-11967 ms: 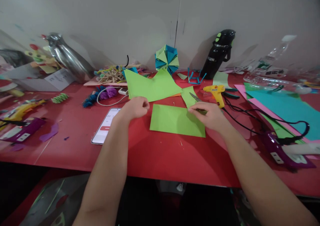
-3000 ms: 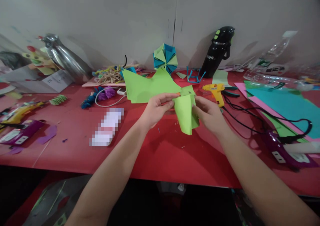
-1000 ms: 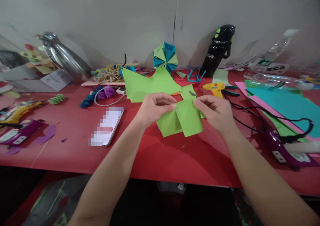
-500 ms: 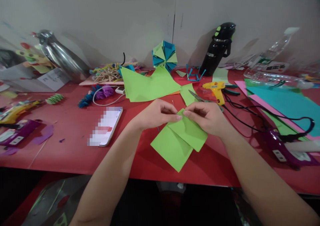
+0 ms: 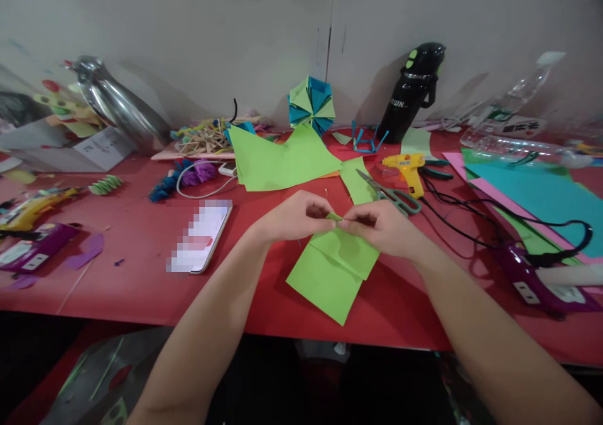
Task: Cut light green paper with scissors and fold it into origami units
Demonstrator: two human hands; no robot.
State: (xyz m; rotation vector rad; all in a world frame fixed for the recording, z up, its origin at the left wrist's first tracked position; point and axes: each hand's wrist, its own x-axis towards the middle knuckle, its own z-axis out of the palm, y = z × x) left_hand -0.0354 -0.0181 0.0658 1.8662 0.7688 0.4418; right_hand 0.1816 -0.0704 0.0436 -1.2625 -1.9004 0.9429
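Note:
Creased sheets of light green paper [image 5: 330, 271] hang from both hands just over the red table, near its front edge. My left hand [image 5: 301, 216] pinches the top edge between thumb and fingers. Right beside it, my right hand [image 5: 379, 224] grips the same edge, the two thumbs almost meeting. A fold line runs across the paper, and its lower part slants toward me. The fingertips behind the paper are hidden. Just beyond my right hand lie scissors [image 5: 393, 194] with grey-green handles, partly over a small green paper piece [image 5: 357, 180].
Larger green sheets [image 5: 282, 161] lie behind the hands. At right are a yellow glue gun [image 5: 407, 169] with a black cord, coloured paper [image 5: 532, 202] and a black bottle [image 5: 409, 95]. A phone [image 5: 202, 236] lies left; a blue-green paper ball [image 5: 311, 105] stands against the wall.
Both hands have drawn slightly lower and the right one has shifted left, uncovering the scissors' handles. The green paper has turned a little, its lower corner moving right.

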